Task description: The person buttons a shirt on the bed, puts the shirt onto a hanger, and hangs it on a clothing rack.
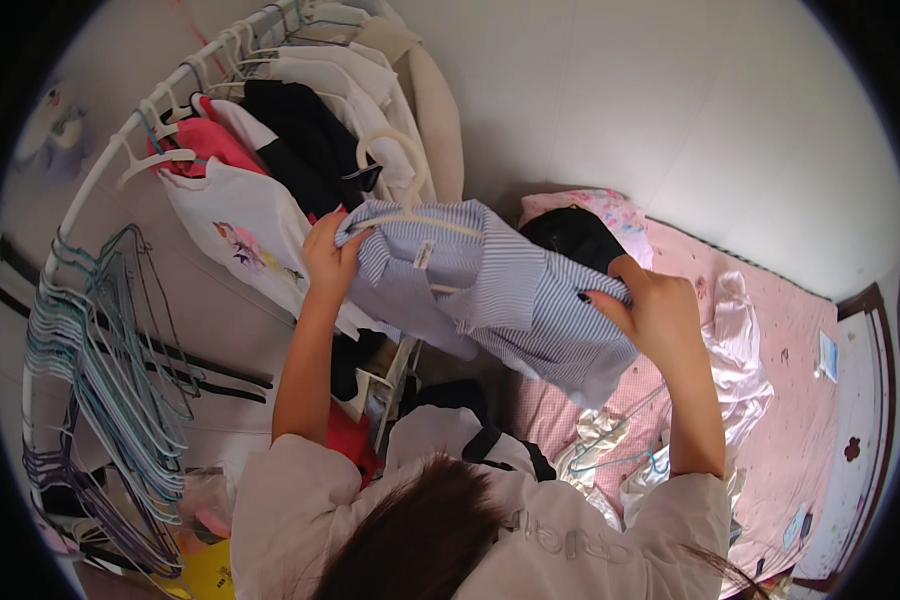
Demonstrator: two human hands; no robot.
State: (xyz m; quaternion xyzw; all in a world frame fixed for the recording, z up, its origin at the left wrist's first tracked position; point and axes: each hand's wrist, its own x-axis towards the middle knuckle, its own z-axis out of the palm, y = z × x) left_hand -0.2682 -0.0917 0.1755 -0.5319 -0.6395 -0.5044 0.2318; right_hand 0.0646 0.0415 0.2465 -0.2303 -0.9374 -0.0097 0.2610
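A blue-and-white striped collared shirt (525, 300) hangs spread between my two hands. Inside its shoulders sits a cream plastic hanger (418, 169), its hook pointing up past the collar. My left hand (331, 251) pinches the shirt at one shoulder, with the thumb on the fabric. At the opposite shoulder my right hand (649, 304) grips the cloth between thumb and fingers. A white label shows inside the neck. The lower part of the shirt drops away from me and is partly hidden by its own folds.
A white clothes rail (97, 184) curves along the left, carrying hung garments, among them a white printed top (232, 225). Many empty hangers (112, 360) bunch at its near end. On the right, a bed with a pink sheet (787, 420) holds loose clothes and a pink garment (739, 367).
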